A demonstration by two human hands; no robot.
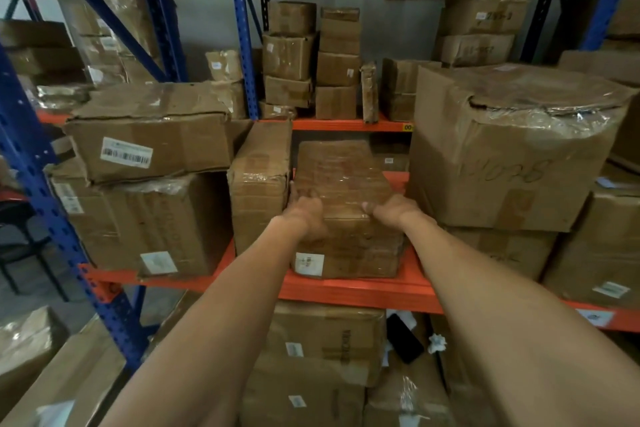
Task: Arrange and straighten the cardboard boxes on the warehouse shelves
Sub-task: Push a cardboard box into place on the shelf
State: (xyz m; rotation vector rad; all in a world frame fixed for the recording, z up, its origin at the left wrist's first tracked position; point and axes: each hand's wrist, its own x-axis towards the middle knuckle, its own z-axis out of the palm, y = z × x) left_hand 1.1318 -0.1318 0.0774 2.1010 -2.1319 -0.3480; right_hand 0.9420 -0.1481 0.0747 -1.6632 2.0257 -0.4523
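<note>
- Head view shows both of our bare arms reaching to one taped box (346, 208) that sits lengthwise on the orange shelf (353, 291), its short end facing us.
- Our left hand (304, 215) is closed over the near left top corner of the taped box, fingers curled down its left side.
- Our right hand (393, 211) grips the near right top edge of the same box, fingers bent over the top, thumb hidden.
- Just left of the taped box stands a narrow upright box (259, 184), touching or nearly touching it; we cannot tell which.
- Further left of the taped box, a dented box with a barcode label (149, 135) lies skewed on top of a bigger box (138, 229).
- Right of the taped box, a large plastic-wrapped box (512, 149) sits on another box, a narrow gap between it and our box.
- Behind the taped box, on a higher shelf, small boxes (311, 59) are stacked in uneven columns.
- Below the taped box, under the shelf, lie more boxes and a black phone (403, 340).
</note>
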